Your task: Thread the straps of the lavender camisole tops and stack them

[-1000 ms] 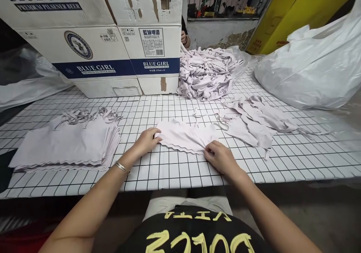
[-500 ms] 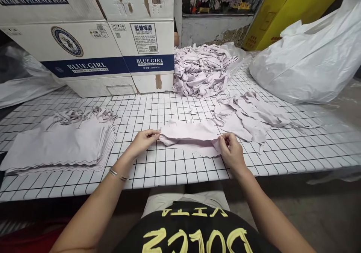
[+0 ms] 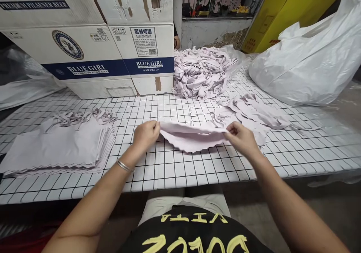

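Observation:
A pale lilac garment piece (image 3: 194,138) is stretched between my two hands over the checked tablecloth. My left hand (image 3: 146,134) pinches its left end, fingers closed. At the other end, my right hand (image 3: 241,136) grips the cloth between thumb and fingers. The piece's scalloped lower edge hangs in a curve, and its upper edge is pulled nearly straight. Just beyond my right hand lies a loose heap of similar pieces (image 3: 254,112). To the left of my left hand is a flat, neat stack of lilac garments (image 3: 59,144) with thin straps bunched at its far side.
Large white beer cartons (image 3: 98,46) stand at the back left. Beside them rises a big tangled pile of lilac garments (image 3: 203,70). A bulging white plastic bag (image 3: 301,65) sits at the right, with a yellow box (image 3: 284,16) behind. Part of another person's arm (image 3: 176,41) shows past the cartons.
My hands have moved farther apart, pulling the garment piece taut and lifting it somewhat. Its lower edge now hangs in a curve. The stack and the piles look unchanged.

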### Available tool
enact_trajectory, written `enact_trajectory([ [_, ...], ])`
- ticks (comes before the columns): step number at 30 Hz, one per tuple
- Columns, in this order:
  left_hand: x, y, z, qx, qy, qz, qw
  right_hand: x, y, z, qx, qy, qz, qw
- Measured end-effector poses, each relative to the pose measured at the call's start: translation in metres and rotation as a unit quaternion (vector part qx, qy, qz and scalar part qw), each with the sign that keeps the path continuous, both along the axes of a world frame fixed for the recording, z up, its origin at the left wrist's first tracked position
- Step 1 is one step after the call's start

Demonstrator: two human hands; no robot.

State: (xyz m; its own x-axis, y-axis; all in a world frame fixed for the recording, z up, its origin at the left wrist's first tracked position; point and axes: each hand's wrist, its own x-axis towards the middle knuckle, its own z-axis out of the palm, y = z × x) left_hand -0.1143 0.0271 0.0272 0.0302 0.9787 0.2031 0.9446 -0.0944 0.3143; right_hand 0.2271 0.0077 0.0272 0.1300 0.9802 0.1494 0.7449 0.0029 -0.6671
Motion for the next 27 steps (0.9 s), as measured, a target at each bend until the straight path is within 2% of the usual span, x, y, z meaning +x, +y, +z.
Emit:
enact_trajectory([
  [3, -0.014, 0.057, 0.046, -0.033, 0.010, -0.043, 0.998, 0.001, 0.066, 0.056, -0.025, 0.032, 0.018, 0.999],
  [5, -0.023, 0.102, 0.085, -0.067, 0.066, -0.051, 0.994, -0.006, 0.116, 0.096, -0.071, 0.089, 0.040, 0.993],
  [7, -0.030, 0.142, 0.129, -0.076, 0.156, -0.005, 0.985, -0.017, 0.158, 0.135, -0.099, 0.105, 0.036, 0.989],
  [9, -0.037, 0.169, 0.175, -0.044, 0.195, 0.056, 0.978, -0.029, 0.187, 0.171, -0.099, 0.087, 0.024, 0.991],
  [11, -0.043, 0.180, 0.216, 0.005, 0.175, 0.096, 0.980, -0.040, 0.201, 0.198, -0.085, 0.047, 0.023, 0.995],
  [12, -0.046, 0.179, 0.232, 0.020, 0.133, 0.101, 0.986, -0.043, 0.203, 0.207, -0.079, 0.024, 0.026, 0.996],
  [14, -0.048, 0.167, 0.252, 0.022, 0.016, 0.089, 0.996, -0.045, 0.201, 0.214, -0.075, -0.016, 0.035, 0.996],
  [15, -0.048, 0.157, 0.254, 0.014, -0.034, 0.077, 0.996, -0.044, 0.196, 0.211, -0.079, -0.030, 0.039, 0.996],
  [16, -0.047, 0.144, 0.251, 0.008, -0.069, 0.063, 0.996, -0.041, 0.189, 0.203, -0.085, -0.035, 0.046, 0.995],
  [17, -0.045, 0.129, 0.241, 0.008, -0.079, 0.054, 0.995, -0.037, 0.179, 0.191, -0.095, -0.035, 0.053, 0.993],
  [19, -0.039, 0.091, 0.204, 0.005, -0.034, 0.030, 0.999, -0.026, 0.151, 0.154, -0.110, -0.028, 0.070, 0.991],
  [21, -0.033, 0.046, 0.146, -0.027, 0.005, 0.009, 1.000, -0.012, 0.114, 0.104, -0.115, -0.054, 0.068, 0.989],
  [24, -0.027, -0.026, 0.048, -0.101, 0.019, -0.050, 0.993, 0.005, 0.046, 0.027, -0.116, -0.102, 0.069, 0.986],
  [26, -0.025, -0.068, -0.004, -0.101, 0.031, -0.086, 0.991, 0.011, 0.002, -0.012, -0.131, -0.110, 0.078, 0.982],
  [27, -0.025, -0.086, -0.023, -0.098, 0.034, -0.095, 0.990, 0.011, -0.017, -0.026, -0.128, -0.113, 0.080, 0.982],
])
